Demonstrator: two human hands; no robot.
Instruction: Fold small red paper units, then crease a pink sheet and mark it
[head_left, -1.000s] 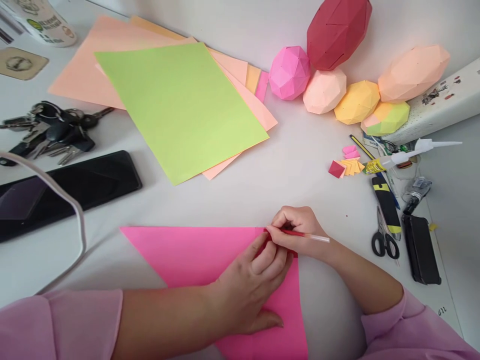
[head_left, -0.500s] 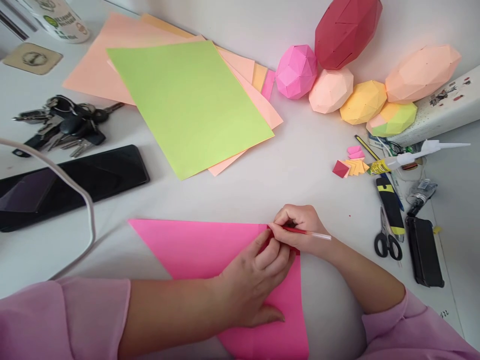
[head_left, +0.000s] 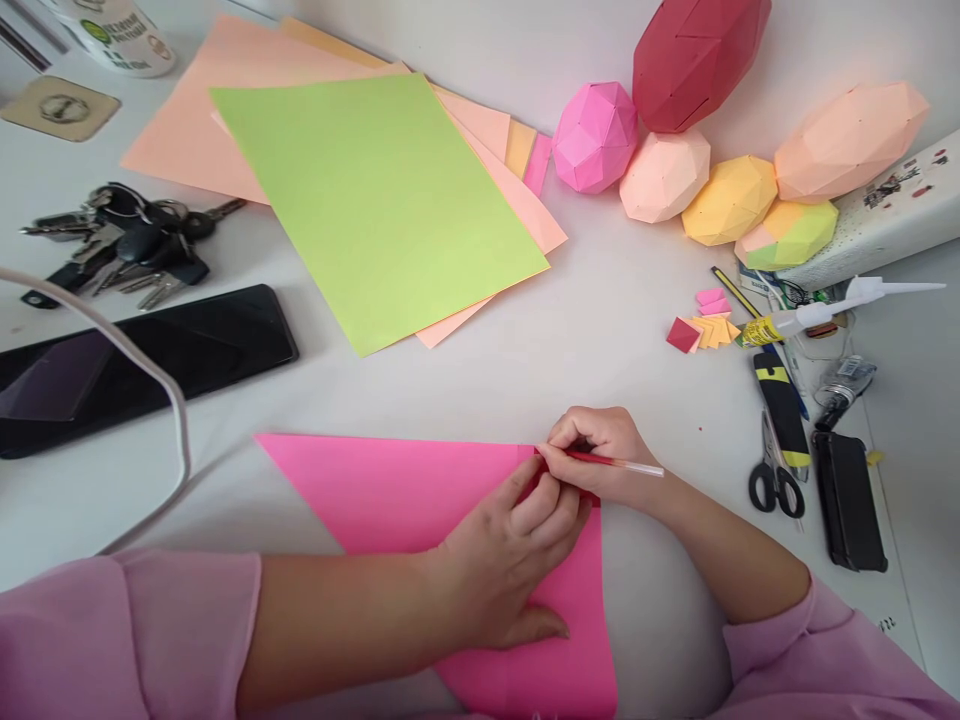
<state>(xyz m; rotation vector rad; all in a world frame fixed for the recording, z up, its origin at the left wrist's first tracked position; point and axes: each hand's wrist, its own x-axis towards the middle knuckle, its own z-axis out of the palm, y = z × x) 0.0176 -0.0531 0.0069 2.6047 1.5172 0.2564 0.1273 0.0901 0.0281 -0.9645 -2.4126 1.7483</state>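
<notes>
A bright pink sheet of paper (head_left: 390,490) lies on the table in front of me. My left hand (head_left: 517,560) rests over it with the thumb stretched out and the fingers pressing down near its upper right corner. Under those fingers a small dark red paper piece (head_left: 595,500) shows only at its edges. In the pinch of my right hand (head_left: 600,450) is a thin red pen refill (head_left: 626,466), its clear end pointing right. Its tip meets the paper at the corner, right beside my left fingertips, and is mostly hidden by them.
Green and peach sheets (head_left: 390,200) are stacked at the back. Faceted paper shapes (head_left: 596,138) stand along the wall. To the right lie paper squares (head_left: 684,335), a glue tube (head_left: 780,325), a cutter (head_left: 781,405) and scissors (head_left: 776,480). Keys (head_left: 135,240) and a phone (head_left: 210,345) lie left.
Both hands hold nearly the same pose at the paper's corner. The whole view has shifted very slightly, with things sitting a little higher in the picture.
</notes>
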